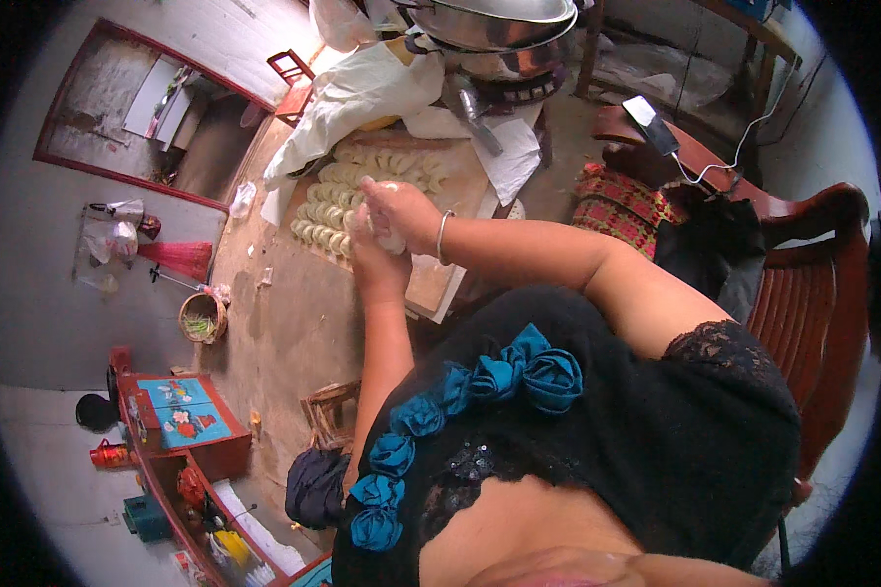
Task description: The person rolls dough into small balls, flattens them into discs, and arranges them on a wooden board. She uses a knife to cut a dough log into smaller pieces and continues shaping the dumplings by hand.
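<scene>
My left hand (380, 265) and my right hand (409, 210), with a bangle (445, 236) on its wrist, meet over the near side of a board. Between them is a piece of pale dough (390, 241), mostly covered by the fingers; whether it is a filled dumpling cannot be told. White flour marks the fingers. Rows of crescent-shaped dumplings (327, 214) lie on the floured board (464, 170), beyond and to the left of my hands. A white cloth (367, 92) is bunched at the board's far edge.
Stacked metal pans (510, 44) stand on an electric cooker (521, 89) behind the board. Paper (512, 158) hangs beside it. A wooden bench (800, 315) at the right bears a phone (650, 125) with a cable. At the left are a basket (202, 318) and a red cabinet (224, 451).
</scene>
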The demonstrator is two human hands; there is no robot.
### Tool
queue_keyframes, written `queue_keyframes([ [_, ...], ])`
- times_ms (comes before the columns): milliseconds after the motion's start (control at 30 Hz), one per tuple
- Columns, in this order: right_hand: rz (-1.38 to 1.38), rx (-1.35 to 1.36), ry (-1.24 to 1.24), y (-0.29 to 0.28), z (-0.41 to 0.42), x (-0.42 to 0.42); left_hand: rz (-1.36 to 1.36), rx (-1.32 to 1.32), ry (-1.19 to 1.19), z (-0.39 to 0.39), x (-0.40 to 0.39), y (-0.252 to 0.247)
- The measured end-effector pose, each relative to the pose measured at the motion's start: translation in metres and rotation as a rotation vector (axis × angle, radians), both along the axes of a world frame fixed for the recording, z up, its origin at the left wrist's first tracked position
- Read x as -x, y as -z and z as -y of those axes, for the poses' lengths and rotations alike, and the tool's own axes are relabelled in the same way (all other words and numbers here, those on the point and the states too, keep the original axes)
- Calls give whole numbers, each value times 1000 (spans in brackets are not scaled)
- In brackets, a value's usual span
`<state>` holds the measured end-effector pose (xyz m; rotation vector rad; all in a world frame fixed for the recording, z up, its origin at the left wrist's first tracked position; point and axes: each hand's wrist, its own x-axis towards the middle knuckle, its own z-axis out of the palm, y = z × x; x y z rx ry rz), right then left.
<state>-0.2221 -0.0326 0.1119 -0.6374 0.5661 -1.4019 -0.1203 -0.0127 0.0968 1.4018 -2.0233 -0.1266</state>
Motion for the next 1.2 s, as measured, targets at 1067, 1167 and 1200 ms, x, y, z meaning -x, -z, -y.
queue_keyframes([
  [1067,-29,32,51,8,7,1,18,-227,-69,0,-12,4],
  [1167,16,-113,99,8,1,3,72,-268,-118,-5,-8,2],
  [1200,54,-109,75,9,2,4,98,-295,-136,-9,-5,-1],
])
